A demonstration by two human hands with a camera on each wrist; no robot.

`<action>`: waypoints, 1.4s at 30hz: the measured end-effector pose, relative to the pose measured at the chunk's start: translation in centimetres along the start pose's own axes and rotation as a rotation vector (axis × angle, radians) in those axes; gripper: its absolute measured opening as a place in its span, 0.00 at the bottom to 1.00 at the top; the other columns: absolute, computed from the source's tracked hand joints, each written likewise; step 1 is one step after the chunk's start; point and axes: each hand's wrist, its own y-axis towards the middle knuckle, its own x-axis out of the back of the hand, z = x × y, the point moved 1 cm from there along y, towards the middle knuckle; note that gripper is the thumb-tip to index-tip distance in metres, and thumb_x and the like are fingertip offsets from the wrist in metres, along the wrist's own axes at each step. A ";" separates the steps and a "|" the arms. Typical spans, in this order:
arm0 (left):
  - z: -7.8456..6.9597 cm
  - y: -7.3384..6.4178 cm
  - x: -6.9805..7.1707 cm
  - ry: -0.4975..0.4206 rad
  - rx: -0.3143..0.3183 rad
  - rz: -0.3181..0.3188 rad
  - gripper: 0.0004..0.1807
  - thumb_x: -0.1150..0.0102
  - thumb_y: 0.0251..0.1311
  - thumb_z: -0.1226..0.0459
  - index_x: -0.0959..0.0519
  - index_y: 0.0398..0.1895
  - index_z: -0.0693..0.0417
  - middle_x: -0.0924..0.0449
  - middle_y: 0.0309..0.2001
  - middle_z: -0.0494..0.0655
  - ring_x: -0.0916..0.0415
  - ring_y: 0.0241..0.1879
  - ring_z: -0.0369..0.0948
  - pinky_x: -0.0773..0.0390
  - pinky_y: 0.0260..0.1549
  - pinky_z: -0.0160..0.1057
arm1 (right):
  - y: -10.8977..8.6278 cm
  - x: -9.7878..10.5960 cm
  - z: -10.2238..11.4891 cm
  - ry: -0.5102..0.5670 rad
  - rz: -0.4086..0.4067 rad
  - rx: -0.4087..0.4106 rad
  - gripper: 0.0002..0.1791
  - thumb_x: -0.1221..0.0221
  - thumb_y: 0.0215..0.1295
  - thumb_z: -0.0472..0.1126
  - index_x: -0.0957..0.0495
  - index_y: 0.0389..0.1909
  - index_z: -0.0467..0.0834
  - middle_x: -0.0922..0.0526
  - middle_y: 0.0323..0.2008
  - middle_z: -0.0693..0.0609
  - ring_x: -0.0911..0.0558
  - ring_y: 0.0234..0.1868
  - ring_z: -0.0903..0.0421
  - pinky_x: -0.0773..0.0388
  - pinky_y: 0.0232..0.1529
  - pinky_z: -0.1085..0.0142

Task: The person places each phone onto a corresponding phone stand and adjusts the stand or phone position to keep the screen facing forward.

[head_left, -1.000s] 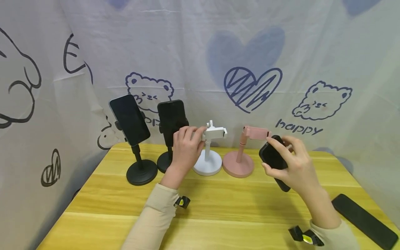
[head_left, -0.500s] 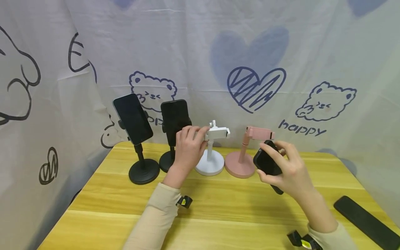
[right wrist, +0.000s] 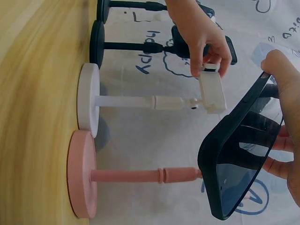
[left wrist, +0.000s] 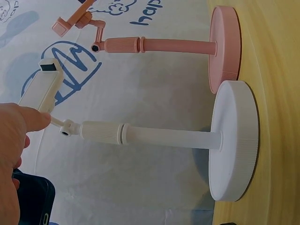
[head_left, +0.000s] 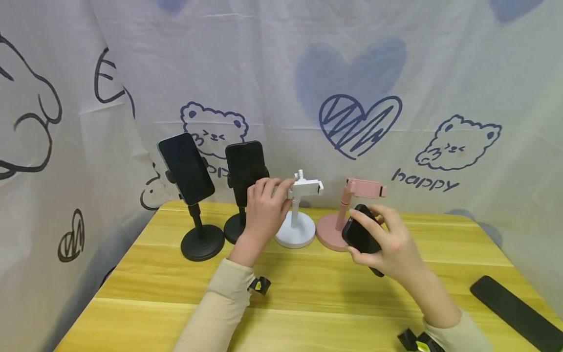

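Observation:
The left hand pinches the left end of the clamp on a white phone stand, as the right wrist view also shows. The stand's round base rests on the table. A black smartphone is in the right hand, held by its edges between thumb and fingers, tilted and lifted above the table. It covers part of the base of a pink phone stand, whose clamp holds nothing. In the right wrist view the phone appears large, its glossy screen reflecting the fingers.
Two black phone stands, the outer and the inner, hold upright phones at the left. Another dark phone lies on the wooden table near its right edge. A printed curtain hangs behind the table.
The right hand has carried the black smartphone leftward and slightly down, from beside the pink stand to in front of its base. The left hand has stayed on the white clamp.

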 end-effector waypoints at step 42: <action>0.0 0.0 0.0 -0.031 0.010 -0.010 0.18 0.34 0.59 0.61 0.21 0.54 0.46 0.21 0.46 0.47 0.30 0.50 0.47 0.30 0.47 0.47 | 0.7 -3.3 0.6 0.073 0.008 -0.018 0.31 0.45 0.62 0.61 0.21 0.55 0.42 0.24 0.48 0.34 0.25 0.45 0.46 0.20 0.33 0.54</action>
